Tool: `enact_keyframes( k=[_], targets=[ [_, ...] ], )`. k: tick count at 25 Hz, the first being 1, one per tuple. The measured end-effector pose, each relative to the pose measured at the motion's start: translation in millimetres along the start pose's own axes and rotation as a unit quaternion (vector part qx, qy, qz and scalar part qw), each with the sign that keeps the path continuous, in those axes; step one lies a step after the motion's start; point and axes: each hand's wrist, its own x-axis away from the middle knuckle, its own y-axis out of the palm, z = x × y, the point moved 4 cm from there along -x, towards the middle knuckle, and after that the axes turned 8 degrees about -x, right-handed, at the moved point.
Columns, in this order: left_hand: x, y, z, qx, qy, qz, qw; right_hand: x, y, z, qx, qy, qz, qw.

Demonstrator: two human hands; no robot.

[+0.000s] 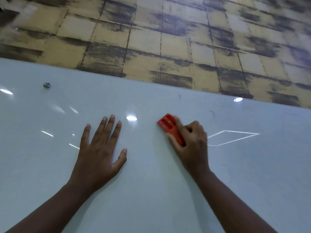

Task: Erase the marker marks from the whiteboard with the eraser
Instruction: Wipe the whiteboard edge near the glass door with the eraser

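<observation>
Right hand: I see my right hand (191,145) with its fingers (173,137) curled round the red eraser (166,123), gripping it.
Eraser: pressed flat on the whiteboard (151,182), near its middle, slightly blurred.
Left hand: my left hand (99,148) lies flat on the board, fingers straight and spread, holding nothing.
Marks: faint blue marker marks (212,113) sit up and to the right of the eraser.
Fixing: a metal mounting stud (47,85) at upper left.
Wall: patterned tan and black wallpaper (168,39) above the board.

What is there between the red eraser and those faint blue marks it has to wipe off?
Nothing visible. The right hand holds the red eraser on the whiteboard; bare board lies between it and the faint blue marks up to its right. The left hand rests flat on the other side.
</observation>
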Motion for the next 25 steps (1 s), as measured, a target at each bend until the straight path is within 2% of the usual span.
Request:
enact_keyframes(
  k=[2, 5, 7, 9, 11, 13, 17, 20, 25],
  targets=[
    [0.3, -0.2, 0.6, 0.001, 0.0, 0.003, 1.0, -7.5, -11.3, 34.9, 0.028, 0.097, 0.057, 0.993],
    [0.2, -0.3, 2.2, -0.005, 0.0, 0.009, 1.0, -6.9, -20.1, 55.5, 0.039, 0.252, 0.137, 0.957],
    [1.0, 0.1, 3.4, -0.005, 0.001, 0.009, 1.0, -8.0, -12.7, 41.1, 0.034, 0.296, 0.151, 0.943],
    [-0.2, -0.9, 2.8, -0.007, -0.001, 0.012, 1.0, -12.5, 1.9, 3.4, 0.027, 0.254, 0.123, 0.959],
    [-3.7, -2.8, 2.3, -0.014, 0.001, 0.017, 1.0, -9.5, 21.5, -47.3, 0.019, 0.153, 0.047, 0.987],
    [-11.4, -5.4, -0.8, -0.022, 0.003, 0.022, 1.0, -1.1, 35.0, -90.9, 0.023, 0.055, -0.03, 0.998],
    [-36.4, -5.7, -9.0, -0.038, 0.011, 0.015, 0.999, -10.6, 34.7, -93.4, 0.048, -0.037, -0.075, 0.995],
    [-55.9, -1.0, -5.7, -0.05, 0.014, 0.004, 0.999, -36.9, 29.4, -54.2, 0.074, -0.021, -0.089, 0.993],
    [-63.2, 3.0, -4.7, -0.047, 0.021, 0.004, 0.999, -68.5, -7.5, 40.8, 0.111, 0.123, -0.027, 0.986]
  ],
)
